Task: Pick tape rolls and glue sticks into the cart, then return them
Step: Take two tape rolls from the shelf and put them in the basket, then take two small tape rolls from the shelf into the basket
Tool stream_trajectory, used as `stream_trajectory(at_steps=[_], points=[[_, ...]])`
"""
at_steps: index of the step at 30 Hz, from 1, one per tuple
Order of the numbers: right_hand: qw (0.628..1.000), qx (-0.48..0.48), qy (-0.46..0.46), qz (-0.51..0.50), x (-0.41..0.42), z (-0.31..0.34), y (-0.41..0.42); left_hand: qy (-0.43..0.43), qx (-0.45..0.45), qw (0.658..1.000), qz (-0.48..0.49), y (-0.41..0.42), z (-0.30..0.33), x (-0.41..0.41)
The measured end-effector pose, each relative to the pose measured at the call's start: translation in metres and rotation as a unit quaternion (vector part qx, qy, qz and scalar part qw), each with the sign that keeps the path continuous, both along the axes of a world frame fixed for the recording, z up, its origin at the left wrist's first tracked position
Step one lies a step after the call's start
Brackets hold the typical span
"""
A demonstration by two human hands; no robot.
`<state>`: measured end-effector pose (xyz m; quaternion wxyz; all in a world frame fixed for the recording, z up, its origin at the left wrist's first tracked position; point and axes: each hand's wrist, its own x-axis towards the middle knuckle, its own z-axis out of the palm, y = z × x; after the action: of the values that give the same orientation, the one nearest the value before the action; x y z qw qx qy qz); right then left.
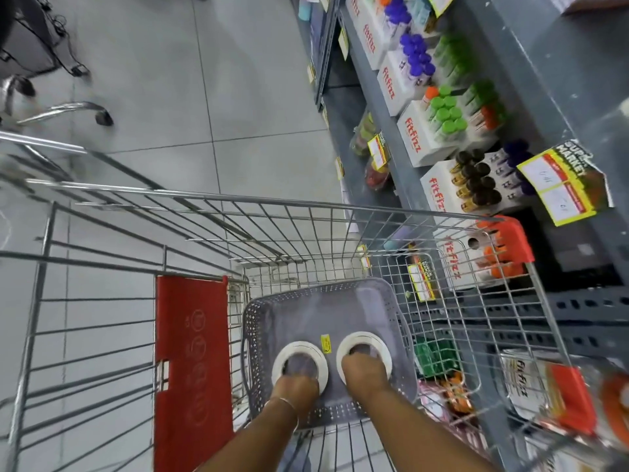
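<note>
Grey perforated basket (381, 294) is set on the wire cart (306, 212) floor; two white tape rolls (343, 345) are laid in it, directly under the fingertips.

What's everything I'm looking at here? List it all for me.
Tape rolls: two, white, side by side in the grey basket, left and right.
Basket: one, grey, perforated, inside the cart.
Cart: one, metal wire, red child-seat flap at left, red corner guard.
Shelf: one, grey, at right.
Display boxes: several, white with red lettering, holding purple-, green-, orange- and dark-capped sticks.
Price tags: several, yellow and red, on shelf edges.
Chair base: one, chrome, upper left.
Left hand: on the left roll.
Right hand: on the right roll.
</note>
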<state>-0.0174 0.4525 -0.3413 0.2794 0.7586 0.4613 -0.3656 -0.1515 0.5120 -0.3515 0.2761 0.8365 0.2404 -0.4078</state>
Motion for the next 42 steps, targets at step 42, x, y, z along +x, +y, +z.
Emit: stream_trajectory(at_steps=[42], points=[[0.709,0.353,-0.291,-0.537,0.034,0.327,-0.601,-0.398,0.018,0.806,-0.437,-0.515,0.327,0.242]])
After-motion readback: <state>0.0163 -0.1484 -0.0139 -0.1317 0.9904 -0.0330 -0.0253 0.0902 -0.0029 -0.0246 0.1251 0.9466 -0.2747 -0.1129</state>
